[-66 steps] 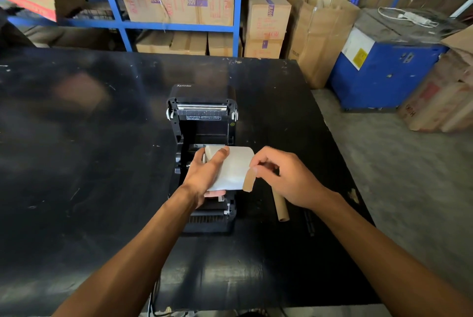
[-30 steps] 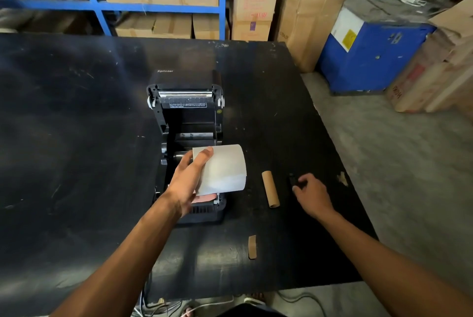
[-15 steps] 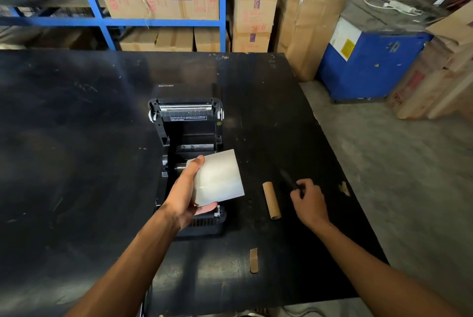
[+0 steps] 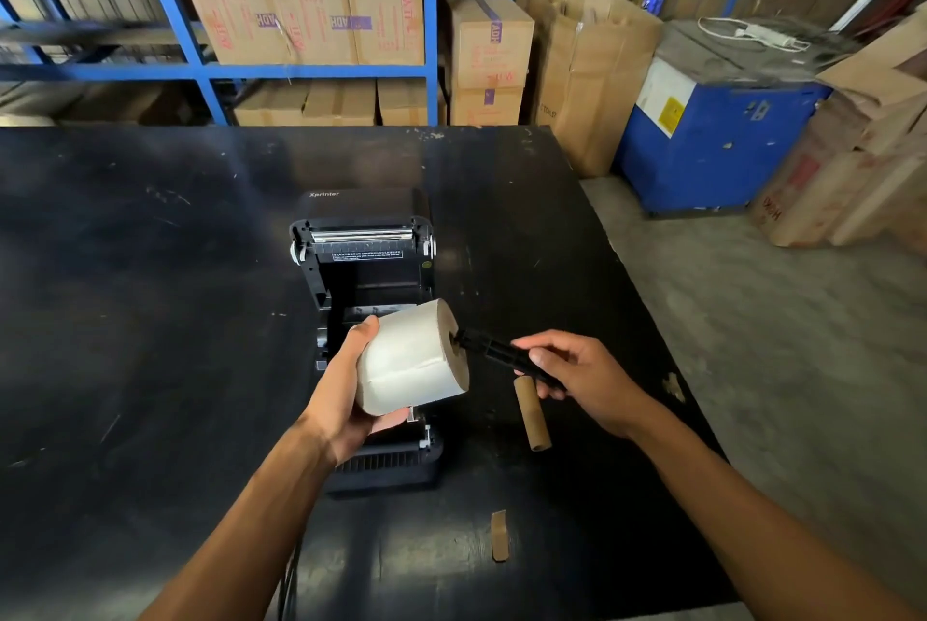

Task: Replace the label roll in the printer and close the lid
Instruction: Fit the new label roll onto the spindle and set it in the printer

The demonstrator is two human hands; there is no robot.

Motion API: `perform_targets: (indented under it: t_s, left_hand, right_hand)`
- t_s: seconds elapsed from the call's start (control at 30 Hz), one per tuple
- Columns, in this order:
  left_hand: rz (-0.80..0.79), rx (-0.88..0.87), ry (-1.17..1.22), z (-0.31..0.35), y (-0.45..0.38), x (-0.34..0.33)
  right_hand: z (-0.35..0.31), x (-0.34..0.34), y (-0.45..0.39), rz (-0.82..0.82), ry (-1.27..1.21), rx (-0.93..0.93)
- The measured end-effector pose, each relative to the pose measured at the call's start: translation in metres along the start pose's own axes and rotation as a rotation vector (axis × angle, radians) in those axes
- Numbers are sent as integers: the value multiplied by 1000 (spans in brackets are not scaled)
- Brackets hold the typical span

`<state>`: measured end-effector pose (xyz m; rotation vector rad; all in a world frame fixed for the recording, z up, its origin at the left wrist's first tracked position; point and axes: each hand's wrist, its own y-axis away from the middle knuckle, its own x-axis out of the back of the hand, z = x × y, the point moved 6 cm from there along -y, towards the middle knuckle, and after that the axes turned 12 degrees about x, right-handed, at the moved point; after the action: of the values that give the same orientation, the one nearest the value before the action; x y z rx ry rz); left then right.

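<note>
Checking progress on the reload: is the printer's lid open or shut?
Open. The printer lid is swung back, its bay exposed, while the left hand holds the label roll above it.

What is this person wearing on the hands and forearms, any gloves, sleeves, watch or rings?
Nothing that shows. The left hand and right hand are bare, without gloves, and no rings are visible. Both forearms are uncovered to the frame edge: no sleeves, watch or wristband.
</note>
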<state>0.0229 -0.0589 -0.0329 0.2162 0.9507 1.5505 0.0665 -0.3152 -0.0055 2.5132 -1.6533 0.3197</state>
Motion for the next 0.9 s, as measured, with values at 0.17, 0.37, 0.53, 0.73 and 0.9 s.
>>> perform_targets:
  t_s: [0.17, 0.37, 0.53, 0.73, 0.9]
  left_hand:
    - [47, -34, -115, 6, 6, 6]
    - [146, -69, -258, 12, 10, 7]
    - [147, -63, -279, 9, 12, 2]
    - [132, -42, -296, -2, 8, -7]
    - [127, -16, -295, -12, 5, -9]
  right_hand:
    - [-12, 1, 1, -116, 135, 11]
    - [-30, -8, -1, -161, 284, 116]
    - [-23, -24, -5, -112, 267, 111]
    - [-9, -59, -5, 40, 151, 109]
    - [7, -66, 1, 245, -245, -40]
